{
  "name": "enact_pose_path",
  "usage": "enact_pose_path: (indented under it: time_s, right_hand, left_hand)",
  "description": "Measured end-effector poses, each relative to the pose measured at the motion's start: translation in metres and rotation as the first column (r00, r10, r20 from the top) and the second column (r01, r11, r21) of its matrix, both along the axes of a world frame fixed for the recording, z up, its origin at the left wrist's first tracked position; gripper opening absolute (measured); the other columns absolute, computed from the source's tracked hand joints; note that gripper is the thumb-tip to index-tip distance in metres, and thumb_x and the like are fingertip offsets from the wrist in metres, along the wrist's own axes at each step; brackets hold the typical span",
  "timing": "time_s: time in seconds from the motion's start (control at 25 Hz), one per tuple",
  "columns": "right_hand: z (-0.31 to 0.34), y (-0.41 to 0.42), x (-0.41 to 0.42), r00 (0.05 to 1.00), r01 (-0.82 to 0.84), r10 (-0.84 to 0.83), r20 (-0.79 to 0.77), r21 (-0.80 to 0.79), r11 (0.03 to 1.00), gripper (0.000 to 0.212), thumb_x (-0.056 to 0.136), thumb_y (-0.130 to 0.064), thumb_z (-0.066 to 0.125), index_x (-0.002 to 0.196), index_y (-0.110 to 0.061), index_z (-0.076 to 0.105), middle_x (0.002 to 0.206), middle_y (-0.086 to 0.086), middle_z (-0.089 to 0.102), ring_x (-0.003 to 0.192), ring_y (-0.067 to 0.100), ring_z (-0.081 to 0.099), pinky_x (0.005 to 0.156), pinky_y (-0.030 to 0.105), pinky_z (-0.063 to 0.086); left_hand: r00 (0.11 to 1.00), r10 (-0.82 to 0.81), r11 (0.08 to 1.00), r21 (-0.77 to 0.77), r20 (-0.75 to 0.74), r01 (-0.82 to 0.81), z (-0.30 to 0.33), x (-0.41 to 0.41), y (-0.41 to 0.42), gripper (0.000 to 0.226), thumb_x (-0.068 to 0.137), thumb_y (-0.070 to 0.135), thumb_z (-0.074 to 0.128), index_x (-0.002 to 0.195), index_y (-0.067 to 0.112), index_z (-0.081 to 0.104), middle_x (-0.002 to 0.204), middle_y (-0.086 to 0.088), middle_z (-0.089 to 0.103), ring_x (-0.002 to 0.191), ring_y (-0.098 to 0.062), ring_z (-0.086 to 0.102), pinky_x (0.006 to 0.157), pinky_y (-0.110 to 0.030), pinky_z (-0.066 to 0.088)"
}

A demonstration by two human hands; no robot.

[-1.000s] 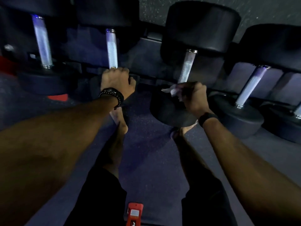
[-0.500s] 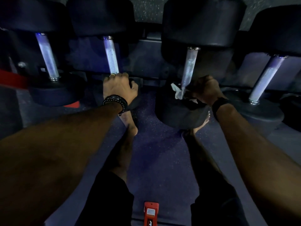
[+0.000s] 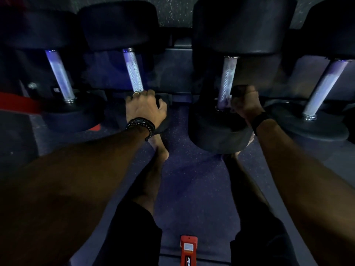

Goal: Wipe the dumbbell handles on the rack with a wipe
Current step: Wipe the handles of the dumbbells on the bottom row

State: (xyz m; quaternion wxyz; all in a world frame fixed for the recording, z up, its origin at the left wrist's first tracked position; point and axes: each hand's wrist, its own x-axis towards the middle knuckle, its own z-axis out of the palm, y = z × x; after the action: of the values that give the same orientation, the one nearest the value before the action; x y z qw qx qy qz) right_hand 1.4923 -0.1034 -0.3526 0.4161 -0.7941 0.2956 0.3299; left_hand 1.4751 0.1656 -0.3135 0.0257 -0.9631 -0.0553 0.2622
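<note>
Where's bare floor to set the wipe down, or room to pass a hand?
Bare floor between the legs, from the red object up to the dumbbell. Crowded along the rack: dumbbell heads nearly abut, left hand and right hand filling gaps.

Four knurled chrome dumbbell handles [image 3: 227,79], racked, tilted.

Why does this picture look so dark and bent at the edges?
Head view: the room is dim, so the black rubber dumbbell heads lose detail, while the knurled steel handles catch bluish glare. The wide-angle lens bows the rack and swells the forearms near the frame edges. The right hand is murky, so no wipe can be made out there.
</note>
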Motion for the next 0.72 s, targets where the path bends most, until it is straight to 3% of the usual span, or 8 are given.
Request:
enact_pose_path:
  time_s: [0.12,0.2,0.28,0.36,0.44,0.52,0.64,0.72]
  right_hand:
    - [0.025,0.005,-0.005,0.971,0.24,-0.233,-0.061,0.332,0.912,0.015,0.083,-0.001,0.058,0.095,-0.009,0.057,0.061,-0.003,0.063,0.054,0.005,0.057,0.054,0.018,0.046]
    - [0.032,0.009,0.001,0.974,0.227,-0.206,-0.094,0.41,0.883,0.009,0.089,-0.016,0.067,0.087,-0.012,0.059,0.058,-0.01,0.065,0.055,0.001,0.061,0.055,0.016,0.049]
    - [0.027,0.018,0.009,0.978,0.205,-0.166,-0.124,0.439,0.875,0.023,0.08,-0.021,0.08,0.089,-0.006,0.064,0.061,-0.001,0.064,0.05,0.008,0.059,0.051,0.019,0.049]
    - [0.016,0.03,0.014,0.95,0.31,-0.258,-0.174,0.447,0.839,0.041,0.073,-0.009,0.084,0.108,0.0,0.063,0.069,0.011,0.059,0.049,0.017,0.055,0.043,0.023,0.046]
    - [-0.001,0.034,0.011,0.941,0.338,-0.303,-0.15,0.424,0.84,0.049,0.068,0.001,0.084,0.112,-0.003,0.062,0.079,0.014,0.061,0.057,0.022,0.061,0.042,0.025,0.047]
    - [-0.008,0.029,0.007,0.945,0.325,-0.286,-0.16,0.352,0.878,0.059,0.063,-0.014,0.083,0.117,-0.004,0.06,0.09,0.01,0.065,0.066,0.017,0.067,0.046,0.025,0.052]
    - [-0.007,0.018,0.001,0.997,-0.071,0.071,0.018,0.029,0.997,0.049,0.068,-0.032,0.083,0.104,-0.005,0.064,0.09,0.006,0.063,0.077,0.014,0.061,0.049,0.008,0.046]
    - [0.004,0.012,-0.006,0.972,-0.2,0.208,0.108,-0.08,0.976,0.059,0.058,-0.05,0.086,0.099,-0.018,0.058,0.095,0.006,0.066,0.08,0.02,0.064,0.061,0.024,0.055]
  left_hand:
    - [1.0,-0.011,1.0,0.018,-0.012,0.011,0.0,0.0,-0.001,0.042,0.092,0.04,0.047,0.103,0.004,0.064,0.098,-0.019,0.068,0.096,-0.037,0.062,0.087,-0.045,0.045]
    - [1.0,-0.013,1.0,0.026,-0.028,0.014,0.001,0.0,-0.001,0.042,0.092,0.04,0.046,0.104,0.004,0.064,0.099,-0.019,0.067,0.098,-0.037,0.061,0.088,-0.045,0.044]
    - [0.999,-0.014,0.999,0.029,-0.034,0.015,0.001,0.002,-0.002,0.042,0.092,0.041,0.046,0.104,0.004,0.063,0.1,-0.019,0.067,0.098,-0.036,0.061,0.089,-0.045,0.044]
    - [0.999,-0.015,0.999,0.035,-0.043,0.017,0.001,0.002,-0.002,0.041,0.093,0.041,0.045,0.104,0.005,0.063,0.1,-0.018,0.067,0.099,-0.036,0.061,0.089,-0.044,0.043]
    - [0.998,-0.023,0.999,0.044,-0.061,0.026,0.001,0.002,-0.001,0.041,0.093,0.041,0.045,0.104,0.005,0.062,0.101,-0.018,0.067,0.1,-0.036,0.061,0.089,-0.044,0.043]
    - [0.997,-0.026,0.999,0.042,-0.074,0.029,0.001,0.002,-0.001,0.041,0.092,0.041,0.046,0.104,0.005,0.062,0.099,-0.018,0.067,0.099,-0.036,0.061,0.088,-0.044,0.043]
    - [0.998,-0.019,0.999,0.038,-0.066,0.021,0.001,0.003,-0.001,0.041,0.091,0.04,0.047,0.101,0.004,0.063,0.097,-0.019,0.067,0.096,-0.037,0.062,0.087,-0.045,0.044]
    - [0.997,-0.008,0.999,0.034,-0.075,0.011,0.0,0.003,0.0,0.041,0.092,0.04,0.047,0.102,0.004,0.063,0.097,-0.019,0.067,0.096,-0.037,0.062,0.087,-0.045,0.043]
